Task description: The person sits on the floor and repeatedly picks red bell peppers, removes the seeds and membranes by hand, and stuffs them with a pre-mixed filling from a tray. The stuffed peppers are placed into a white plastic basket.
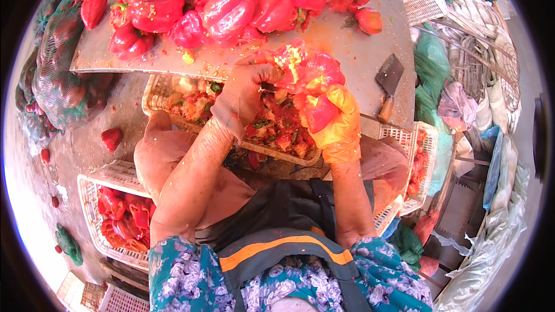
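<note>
A red bell pepper (pixel 321 67), torn open with pale seeds and core showing, is held up at the near edge of the metal table (pixel 208 63). My left hand (pixel 249 84), in a stained fabric glove, grips its left side; the fingertips are partly hidden. On the right, my right hand (pixel 340 125), in an orange-yellow glove, has its fingers closed around a red pepper piece (pixel 321 113) against the lower side of the same pepper. Whether that piece is still joined cannot be told. Below both hands sits a shallow crate (pixel 299 160) of cores, seeds and scraps.
Whole red bell peppers (pixel 230 8) are heaped across the table's far side. A wooden-handled trowel (pixel 390 76) lies at the right. Crates of pepper pieces stand at left (pixel 89 208) and right (pixel 427 173). Filled mesh sacks (pixel 65 78) stand left; a loose pepper (pixel 111 138) lies on the floor.
</note>
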A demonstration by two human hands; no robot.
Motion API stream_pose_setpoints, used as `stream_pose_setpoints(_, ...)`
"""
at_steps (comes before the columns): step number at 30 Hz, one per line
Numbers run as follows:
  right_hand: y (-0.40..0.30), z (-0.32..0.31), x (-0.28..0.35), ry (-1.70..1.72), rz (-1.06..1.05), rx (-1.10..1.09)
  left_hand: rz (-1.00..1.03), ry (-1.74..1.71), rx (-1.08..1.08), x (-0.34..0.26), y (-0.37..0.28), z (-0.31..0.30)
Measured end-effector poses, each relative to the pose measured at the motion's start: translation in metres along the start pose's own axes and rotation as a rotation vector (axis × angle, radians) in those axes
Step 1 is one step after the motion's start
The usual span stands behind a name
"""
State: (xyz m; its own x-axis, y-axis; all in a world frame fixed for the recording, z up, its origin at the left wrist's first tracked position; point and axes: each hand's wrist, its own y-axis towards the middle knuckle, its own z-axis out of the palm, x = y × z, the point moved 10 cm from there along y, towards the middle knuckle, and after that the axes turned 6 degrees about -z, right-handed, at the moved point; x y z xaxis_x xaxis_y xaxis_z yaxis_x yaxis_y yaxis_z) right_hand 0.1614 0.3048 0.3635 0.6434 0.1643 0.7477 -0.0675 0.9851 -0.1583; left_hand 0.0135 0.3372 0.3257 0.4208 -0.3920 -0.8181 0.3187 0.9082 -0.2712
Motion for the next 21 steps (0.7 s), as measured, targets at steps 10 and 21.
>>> stream_pose_setpoints(10,0.081,-0.079,0.055,-1.62,-0.305,-0.044,-0.141,0.053,-0.31,-0.001,-0.007,-0.035)
stream_pose_setpoints(21,0.063,-0.096,0.073,-0.489,-0.193,-0.206,-0.207,0.141,-0.252,0.005,0.003,-0.022)
